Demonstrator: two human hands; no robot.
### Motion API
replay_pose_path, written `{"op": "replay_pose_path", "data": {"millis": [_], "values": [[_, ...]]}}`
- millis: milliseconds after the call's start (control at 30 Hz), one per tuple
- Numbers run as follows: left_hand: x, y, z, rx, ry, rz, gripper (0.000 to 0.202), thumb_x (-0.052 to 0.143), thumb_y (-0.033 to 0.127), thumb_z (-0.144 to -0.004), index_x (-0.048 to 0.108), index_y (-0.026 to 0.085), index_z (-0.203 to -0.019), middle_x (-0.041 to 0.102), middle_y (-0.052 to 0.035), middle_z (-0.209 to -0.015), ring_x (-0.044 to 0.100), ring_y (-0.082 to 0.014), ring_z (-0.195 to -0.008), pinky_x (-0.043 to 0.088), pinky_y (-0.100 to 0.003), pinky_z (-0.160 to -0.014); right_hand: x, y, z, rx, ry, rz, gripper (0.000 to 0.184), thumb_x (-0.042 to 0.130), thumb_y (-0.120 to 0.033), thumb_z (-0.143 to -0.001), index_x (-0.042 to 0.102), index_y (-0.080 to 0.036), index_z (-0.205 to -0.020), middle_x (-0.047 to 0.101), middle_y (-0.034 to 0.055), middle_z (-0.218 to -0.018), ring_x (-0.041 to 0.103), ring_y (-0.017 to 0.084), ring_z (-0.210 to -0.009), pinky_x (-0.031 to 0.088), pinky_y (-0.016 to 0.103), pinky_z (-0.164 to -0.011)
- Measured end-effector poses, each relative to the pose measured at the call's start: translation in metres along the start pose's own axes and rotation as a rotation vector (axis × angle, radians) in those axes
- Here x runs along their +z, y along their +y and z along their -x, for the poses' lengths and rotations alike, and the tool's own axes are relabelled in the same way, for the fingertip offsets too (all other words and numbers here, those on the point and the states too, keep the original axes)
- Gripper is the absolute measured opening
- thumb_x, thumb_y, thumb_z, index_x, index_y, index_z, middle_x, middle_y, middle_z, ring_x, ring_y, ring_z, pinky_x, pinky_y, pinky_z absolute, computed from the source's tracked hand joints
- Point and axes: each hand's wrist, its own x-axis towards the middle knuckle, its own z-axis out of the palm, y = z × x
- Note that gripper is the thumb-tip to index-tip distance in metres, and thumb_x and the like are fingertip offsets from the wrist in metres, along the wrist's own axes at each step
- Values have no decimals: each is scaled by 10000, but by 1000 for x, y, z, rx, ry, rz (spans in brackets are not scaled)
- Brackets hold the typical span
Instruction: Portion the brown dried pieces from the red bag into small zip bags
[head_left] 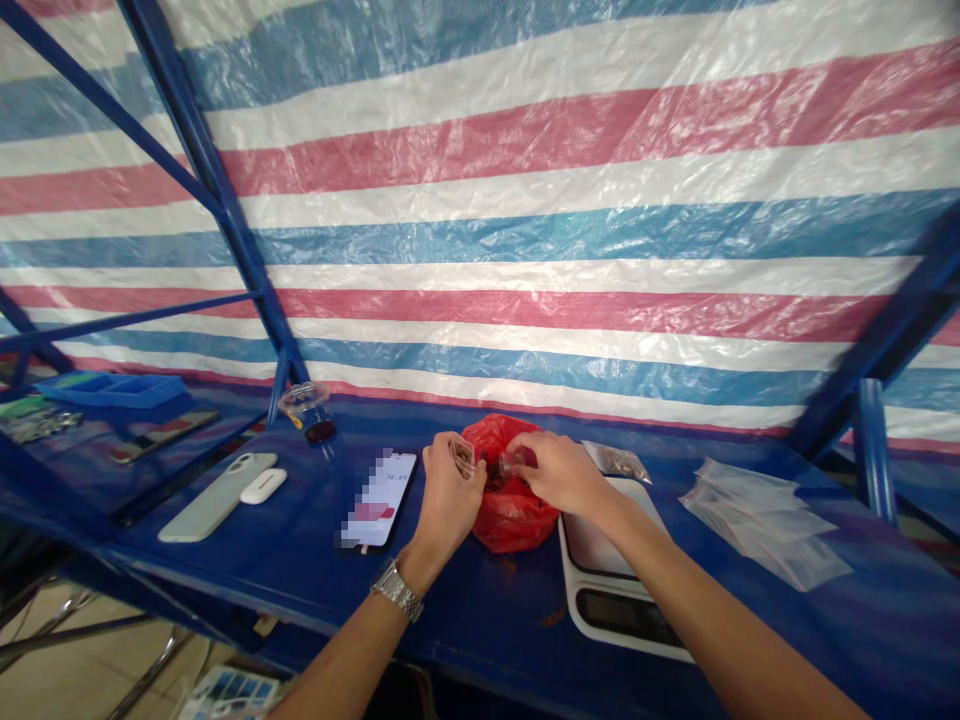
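Note:
My left hand (452, 495) is closed around a small clear plastic bag (463, 457) with brown bits in it, held at the left edge of a red plastic bag (514, 525). The red bag stands open on the blue table, and dark brown pieces show inside its mouth. Over that mouth is my right hand (559, 468), fingers pinched together; something clear seems to be at the fingertips, too small to name. Beneath my right forearm lies a white kitchen scale (574, 600), its dark display facing me. A filled clear bag (621, 462) lies behind the scale.
Several flat zip bags (765, 520) lie at the right. To the left are a lit phone (386, 500), a white earbud case (264, 486), a pale phone (217, 500) and a plastic cup (309, 410) with dark liquid. Blue metal posts (240, 250) frame a striped sheet.

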Motion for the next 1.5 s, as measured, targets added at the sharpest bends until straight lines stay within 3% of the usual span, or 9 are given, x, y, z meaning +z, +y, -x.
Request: {"op": "replay_pose_path", "data": {"millis": [100, 200, 333, 400, 567, 700, 967, 1233, 1500], "values": [[-7, 10, -1, 70, 20, -28, 287, 634, 81, -789, 495, 214, -1003, 549, -45, -955, 504, -231, -958, 442, -346, -829, 2, 4, 4, -19, -22, 50, 270, 611, -286, -949, 725, -235, -1188, 732, 89, -1212, 646, 274, -1148, 441, 368, -943], [-14, 26, -7, 99, 13, 20, 217, 655, 173, -827, 521, 215, -992, 576, -43, -966, 529, -221, -940, 446, -339, -829, -1, 4, 8, -39, -3, 42, 274, 608, -317, -954, 713, -251, -1198, 722, 81, -1229, 632, 273, -1152, 420, 376, -942], [-18, 42, -20, 116, -245, 45, 50, 610, 233, -891, 569, 225, -920, 617, 9, -799, 563, -166, -711, 419, -284, -678, 0, 4, 13, -47, -55, 53, 187, 649, -240, -891, 716, -229, -1065, 755, 65, -1068, 658, 260, -1051, 390, 358, -888], [-14, 39, -26, 171, -372, -104, 89, 597, 168, -872, 564, 228, -814, 636, 4, -758, 559, -165, -665, 380, -285, -636, 2, 7, 14, -27, -32, 56, 195, 649, -205, -869, 683, -202, -1061, 749, 73, -1065, 653, 256, -1050, 370, 351, -878], [-1, 11, -32, 348, -512, -427, 247, 487, 5, -812, 560, 235, -756, 667, -51, -795, 607, -216, -742, 410, -321, -699, 0, 11, 14, 28, -46, 28, 182, 598, -115, -822, 653, -200, -973, 742, 35, -950, 649, 216, -933, 332, 334, -822], [5, 0, -31, 397, -515, -560, 313, 464, -61, -730, 591, 219, -790, 682, -104, -911, 617, -275, -926, 449, -386, -871, -1, 12, 14, 35, -65, 27, 228, 589, -81, -771, 649, -191, -962, 729, 50, -993, 634, 226, -978, 325, 334, -825], [6, 20, -20, 368, -486, -843, 363, 425, -55, -780, 631, 149, -998, 637, -151, -1185, 537, -290, -1161, 438, -416, -982, 2, 13, 13, 56, -49, 64, 171, 522, -243, -952, 635, -169, -1057, 736, 115, -1108, 642, 289, -1079, 339, 397, -904], [9, 9, -32, 314, -475, -684, 338, 432, -60, -786, 653, 156, -923, 698, -146, -1067, 605, -282, -1059, 412, -404, -946, 3, 12, 19, 42, 10, 77, 251, 526, -257, -979, 630, -154, -1183, 706, 148, -1217, 606, 309, -1136, 345, 425, -946], [4, 7, -27, 165, -365, -575, 72, 543, 128, -892, 554, 195, -918, 691, -78, -912, 642, -255, -880, 406, -337, -739, -2, 6, 39, -50, 315, -52, 233, 508, -202, -990, 631, -223, -1187, 682, 83, -1162, 575, 264, -1087, 368, 408, -925]]}}
